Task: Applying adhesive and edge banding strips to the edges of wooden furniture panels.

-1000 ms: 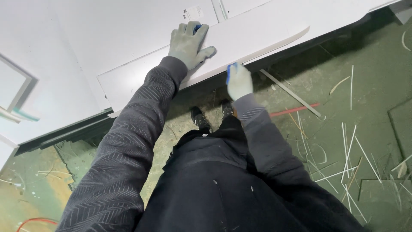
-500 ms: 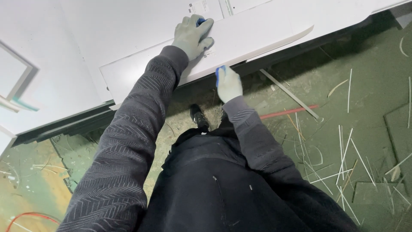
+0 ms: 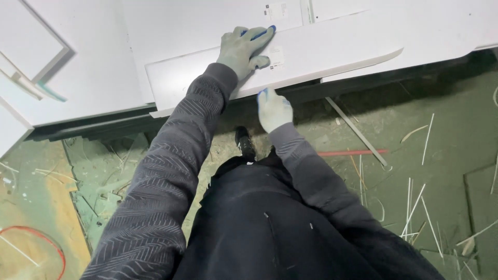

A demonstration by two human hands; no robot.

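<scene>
A long white panel (image 3: 332,54) with a rounded right end lies on top of a stack of white boards. My left hand (image 3: 243,49), in a grey glove with blue fingertips, rests flat on the panel's top face with its fingers spread. My right hand (image 3: 273,108), gloved the same way, grips the panel's near edge from below, fingers curled under it. Both dark sleeves reach forward from my body.
More white boards (image 3: 78,72) lie to the left, one with a framed recess (image 3: 31,57). The green floor (image 3: 446,155) is littered with thin wood strips, a red strip (image 3: 353,152) and a red cord loop (image 3: 46,243). My shoe (image 3: 244,142) stands below the stack.
The view has shifted so that both hands and the panel sit a little further left in the picture. Both hands keep their places on the panel.
</scene>
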